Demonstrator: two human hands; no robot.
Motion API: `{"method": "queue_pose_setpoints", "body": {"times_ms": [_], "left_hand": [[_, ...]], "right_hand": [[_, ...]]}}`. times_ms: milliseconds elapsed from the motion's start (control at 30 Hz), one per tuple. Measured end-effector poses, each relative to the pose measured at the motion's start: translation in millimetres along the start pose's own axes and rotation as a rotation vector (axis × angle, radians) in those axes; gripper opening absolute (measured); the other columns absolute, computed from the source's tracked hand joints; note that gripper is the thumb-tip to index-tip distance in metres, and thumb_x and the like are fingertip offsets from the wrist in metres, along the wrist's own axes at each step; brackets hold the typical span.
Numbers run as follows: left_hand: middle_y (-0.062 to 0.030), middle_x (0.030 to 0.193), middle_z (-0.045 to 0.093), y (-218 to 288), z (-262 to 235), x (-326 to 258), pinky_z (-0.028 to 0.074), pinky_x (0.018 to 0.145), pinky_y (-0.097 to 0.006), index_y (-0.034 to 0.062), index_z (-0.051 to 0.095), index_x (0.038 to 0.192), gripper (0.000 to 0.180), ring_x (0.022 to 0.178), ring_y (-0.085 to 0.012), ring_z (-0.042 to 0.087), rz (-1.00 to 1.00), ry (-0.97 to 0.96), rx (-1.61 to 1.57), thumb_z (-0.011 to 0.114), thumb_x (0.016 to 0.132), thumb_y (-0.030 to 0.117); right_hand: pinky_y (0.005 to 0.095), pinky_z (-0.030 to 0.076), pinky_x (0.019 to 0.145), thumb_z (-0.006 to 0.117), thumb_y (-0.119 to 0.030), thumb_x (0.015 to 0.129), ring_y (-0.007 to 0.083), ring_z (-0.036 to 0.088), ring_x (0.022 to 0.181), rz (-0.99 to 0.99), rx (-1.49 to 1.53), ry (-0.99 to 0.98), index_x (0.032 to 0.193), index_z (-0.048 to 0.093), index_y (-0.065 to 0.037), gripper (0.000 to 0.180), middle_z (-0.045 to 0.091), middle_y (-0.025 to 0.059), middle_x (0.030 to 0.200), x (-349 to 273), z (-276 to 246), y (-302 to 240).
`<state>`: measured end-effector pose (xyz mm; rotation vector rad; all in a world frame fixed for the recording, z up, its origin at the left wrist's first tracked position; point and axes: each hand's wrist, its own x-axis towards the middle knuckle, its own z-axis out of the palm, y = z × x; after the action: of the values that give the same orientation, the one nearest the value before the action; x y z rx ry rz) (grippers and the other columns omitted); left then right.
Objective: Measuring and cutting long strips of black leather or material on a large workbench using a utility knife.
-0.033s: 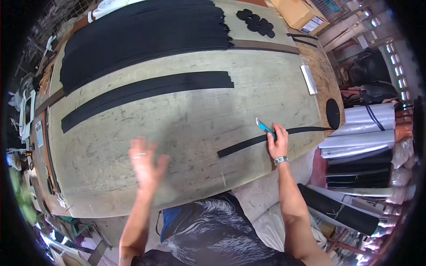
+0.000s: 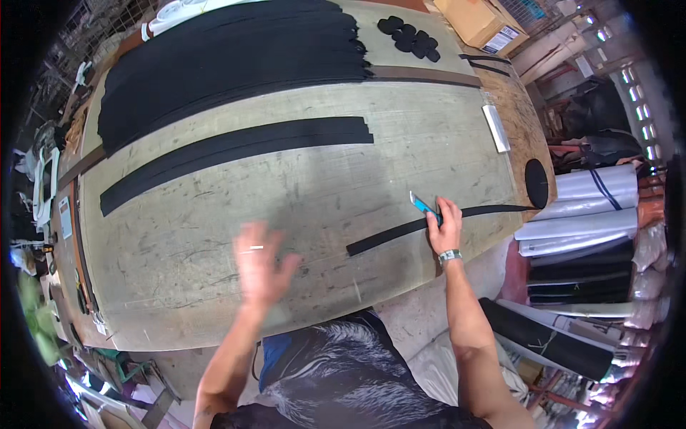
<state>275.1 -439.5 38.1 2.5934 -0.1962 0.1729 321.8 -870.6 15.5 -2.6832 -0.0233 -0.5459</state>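
Observation:
My right hand (image 2: 446,227) grips a light-blue utility knife (image 2: 423,205), its blade pointing up and to the left. Beneath that hand runs a black strip (image 2: 386,237), its cut end lying on the worn greenish-grey table (image 2: 179,257). The strip leads right to a coiled black roll (image 2: 537,184) lying flat near the table's right edge. Blurred by motion, my left hand (image 2: 263,266) hovers over the front of the table, left of the strip's end. Its thumb stands apart from the fingers and it holds nothing. Farther back lie black strips (image 2: 236,154) side by side.
A broad layer of black strips (image 2: 229,64) covers the far left, behind a brown bar (image 2: 429,74). Small black rounds (image 2: 404,39) and a cardboard box (image 2: 475,25) sit at the far right. A silvery metal piece (image 2: 496,129) lies near the right edge; plastic-wrapped rolls (image 2: 575,187) stand beyond.
My left hand has moved right, toward the cut end of the black strip. My right hand, with the utility knife, has hardly moved.

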Motion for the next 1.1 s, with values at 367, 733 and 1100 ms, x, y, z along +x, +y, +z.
{"method": "queue_pose_setpoints", "body": {"times_ms": [367, 733, 1100], "left_hand": [[-0.0142, 0.105, 0.063, 131.3, 73.9, 30.3, 0.048, 0.087, -0.046, 0.0086, 0.068, 0.102, 0.024, 0.101, -0.0342, 0.058, 0.135, -0.205, -0.165, 0.075, 0.081, 0.017], [-0.0123, 0.085, 0.071, 97.8, 12.6, -48.0, 0.052, 0.075, -0.040, 0.0074, 0.072, 0.090, 0.020, 0.082, -0.0295, 0.068, -0.544, -0.150, -0.514, 0.079, 0.083, 0.024], [-0.0071, 0.070, 0.064, -12.9, -57.0, -122.9, 0.046, 0.060, -0.034, -0.0015, 0.071, 0.092, 0.029, 0.066, -0.0112, 0.057, -0.750, 0.400, -0.764, 0.081, 0.083, 0.024]], "right_hand": [[0.0463, 0.045, 0.079, 0.065, -0.005, 0.087, 0.0365, 0.056, 0.094, -0.094, 0.260, -0.256, 0.097, 0.056, -0.007, 0.014, 0.059, 0.0131, 0.097, 58.0, 6.2, 31.3], [0.0447, 0.048, 0.090, 0.064, -0.008, 0.090, 0.0386, 0.059, 0.101, -0.433, 0.438, -0.503, 0.114, 0.062, 0.001, 0.025, 0.064, 0.0190, 0.108, 133.6, 39.0, -79.1], [0.0268, 0.051, 0.058, 0.068, -0.013, 0.092, 0.0101, 0.065, 0.062, -0.225, 0.565, -1.468, 0.106, 0.064, 0.003, 0.021, 0.070, 0.0060, 0.077, 3.0, 33.1, -251.4]]}}
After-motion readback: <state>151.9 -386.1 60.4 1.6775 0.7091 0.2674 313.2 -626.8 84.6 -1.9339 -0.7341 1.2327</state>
